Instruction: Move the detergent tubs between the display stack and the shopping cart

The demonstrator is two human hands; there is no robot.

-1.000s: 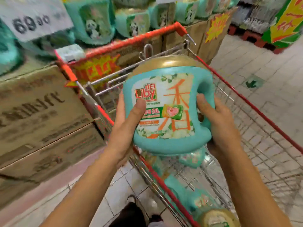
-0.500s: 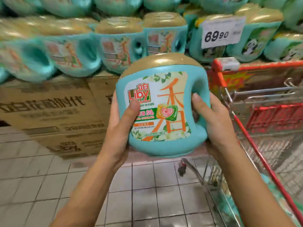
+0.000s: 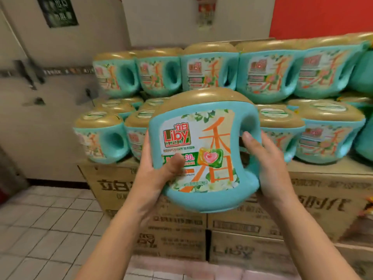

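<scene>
I hold a teal detergent tub (image 3: 210, 138) with a gold lid and a Liby label up in front of me, tilted slightly. My left hand (image 3: 157, 174) grips its left side, thumb across the label. My right hand (image 3: 266, 162) grips the handle side, thumb at the handle hole. Behind the tub rises the display stack (image 3: 268, 75), two tiers of like tubs with gold lids. The shopping cart is out of view.
The stack rests on brown cardboard cartons (image 3: 302, 209) piled on the floor. A grey wall (image 3: 50, 118) stands at the left, a red panel (image 3: 323, 15) at the top right. White tiled floor (image 3: 40, 229) spreads at the lower left.
The view has swung left from the cart to the display stack. Both hands have carried the tub away from the cart and up in front of the stack. The cart has left the view.
</scene>
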